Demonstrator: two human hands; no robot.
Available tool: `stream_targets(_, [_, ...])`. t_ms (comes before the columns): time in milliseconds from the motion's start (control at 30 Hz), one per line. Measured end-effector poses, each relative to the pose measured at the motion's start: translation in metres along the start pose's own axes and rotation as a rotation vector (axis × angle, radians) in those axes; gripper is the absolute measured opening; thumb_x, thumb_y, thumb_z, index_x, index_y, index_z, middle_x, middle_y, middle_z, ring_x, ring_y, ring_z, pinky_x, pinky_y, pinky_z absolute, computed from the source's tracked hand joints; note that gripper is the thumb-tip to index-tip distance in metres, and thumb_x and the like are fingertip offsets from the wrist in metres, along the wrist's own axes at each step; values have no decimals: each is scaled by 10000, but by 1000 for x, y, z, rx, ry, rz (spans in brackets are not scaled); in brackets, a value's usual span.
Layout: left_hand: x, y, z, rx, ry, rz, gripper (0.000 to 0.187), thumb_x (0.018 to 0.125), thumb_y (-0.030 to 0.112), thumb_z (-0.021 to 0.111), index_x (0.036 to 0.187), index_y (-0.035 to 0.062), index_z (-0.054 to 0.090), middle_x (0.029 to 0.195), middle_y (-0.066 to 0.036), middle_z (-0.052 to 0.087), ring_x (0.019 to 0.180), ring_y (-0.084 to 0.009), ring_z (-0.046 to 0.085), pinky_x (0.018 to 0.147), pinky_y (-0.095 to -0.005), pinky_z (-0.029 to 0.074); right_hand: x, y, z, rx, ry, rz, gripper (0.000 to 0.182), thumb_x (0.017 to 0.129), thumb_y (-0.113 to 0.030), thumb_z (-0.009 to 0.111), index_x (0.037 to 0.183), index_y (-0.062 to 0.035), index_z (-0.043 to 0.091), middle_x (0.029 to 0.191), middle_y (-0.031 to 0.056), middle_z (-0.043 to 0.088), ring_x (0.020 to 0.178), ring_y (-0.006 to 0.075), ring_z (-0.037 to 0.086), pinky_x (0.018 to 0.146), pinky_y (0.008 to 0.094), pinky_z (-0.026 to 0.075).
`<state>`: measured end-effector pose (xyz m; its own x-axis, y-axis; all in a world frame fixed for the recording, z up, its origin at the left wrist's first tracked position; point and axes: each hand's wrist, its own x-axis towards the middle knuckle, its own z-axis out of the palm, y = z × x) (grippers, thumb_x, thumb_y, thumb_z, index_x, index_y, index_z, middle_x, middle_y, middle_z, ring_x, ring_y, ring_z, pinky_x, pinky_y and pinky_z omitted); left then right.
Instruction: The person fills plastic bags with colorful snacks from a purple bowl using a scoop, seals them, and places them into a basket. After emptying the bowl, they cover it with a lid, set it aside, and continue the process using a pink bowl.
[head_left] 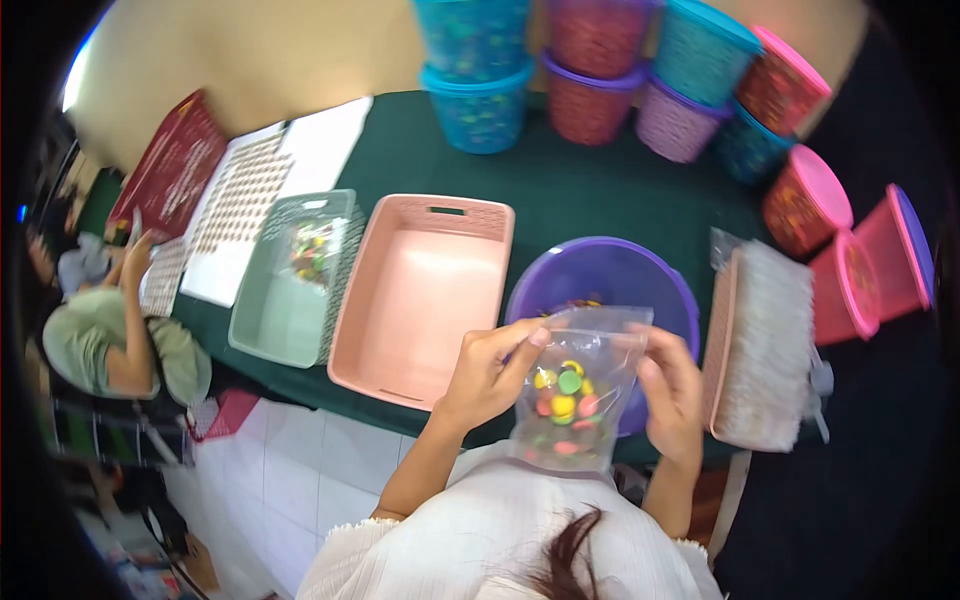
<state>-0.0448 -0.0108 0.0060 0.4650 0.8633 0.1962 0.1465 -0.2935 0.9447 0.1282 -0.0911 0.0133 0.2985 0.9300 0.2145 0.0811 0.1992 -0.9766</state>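
Clear plastic bag (572, 395) of coloured discs was held over the purple bowl (600, 275) at the bench edge, left hand (492, 368) and right hand (672, 390) each in a grip pinching its top corners.

Even, fairly bright daylight is seen, with glare at the upper left. Strong fisheye bending and black vignetting are shown; motion blur throughout.
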Motion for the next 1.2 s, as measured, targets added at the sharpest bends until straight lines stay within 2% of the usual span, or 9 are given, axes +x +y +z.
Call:
stream_targets(200, [-4,-43,-111,-735,891,20,350,874,236,427,1155,29,417,1039,-85,519,800,-176,557,701,-272,480,-22,-1,-63,-97,68,72,279,811,-129,472,1037,35,469,972,120,529,888,158,503,833,284,381])
stream_targets(467, [-55,-178,-236,-1278,1443,179,375,871,148,390,1207,3,306,1184,-138,416,1033,-300,459,908,-391,409,-23,3,-95,-267,228,11,203,815,-108,459,959,32,492,916,84,516,869,160,494,823,273,362])
stream_targets(600, [-82,-236,-262,-1273,949,173,436,814,196,465,1191,5,357,1257,-153,354,1144,-348,343,1000,-504,133,-18,2,-110,-310,327,1,166,824,-53,461,957,42,492,918,76,526,881,136,501,810,244,362])
stream_targets(633, [-64,-178,-236,-1155,1175,-88,504,790,268,493,1202,14,348,1258,-158,351,1183,-322,290,999,-494,37,-16,1,-119,-326,368,-1,149,817,-48,479,938,36,503,895,72,539,867,133,514,797,242,373])
stream_targets(700, [-65,-157,-231,-1124,958,-231,564,770,341,514,1198,19,338,1236,-143,363,1111,-264,365,959,-432,208,-11,-1,-141,-561,475,-63,115,808,-45,492,895,22,524,845,72,561,819,137,536,759,251,402])
stream_targets(733, [-53,-130,-214,-1098,1101,-279,534,800,345,479,1197,14,340,1261,-135,328,1107,-252,367,932,-384,251,-9,-3,-153,-661,522,-81,110,799,-40,498,884,24,526,832,84,567,800,145,542,738,251,409])
stream_targets(900, [-24,-67,-128,-410,924,-2,434,862,259,385,1212,5,343,1192,-85,410,1053,-207,420,939,-368,313,4,3,-211,-1084,461,-134,61,702,-10,540,761,-3,552,716,116,551,694,239,548,641,320,418])
stream_targets(1067, [-15,-31,-58,-502,413,56,361,849,215,415,1118,-26,423,1172,-138,419,1023,-210,461,890,-354,374,16,51,-239,-1376,113,531,98,658,-108,549,713,-55,610,693,139,566,743,300,553,707,362,435])
stream_targets(1200, [-18,-17,-27,-368,217,59,306,830,217,445,1022,-19,477,1069,-120,473,936,-202,501,835,-353,398,15,77,-248,-1366,55,593,163,659,-149,534,771,-83,633,786,151,565,836,309,536,760,385,422])
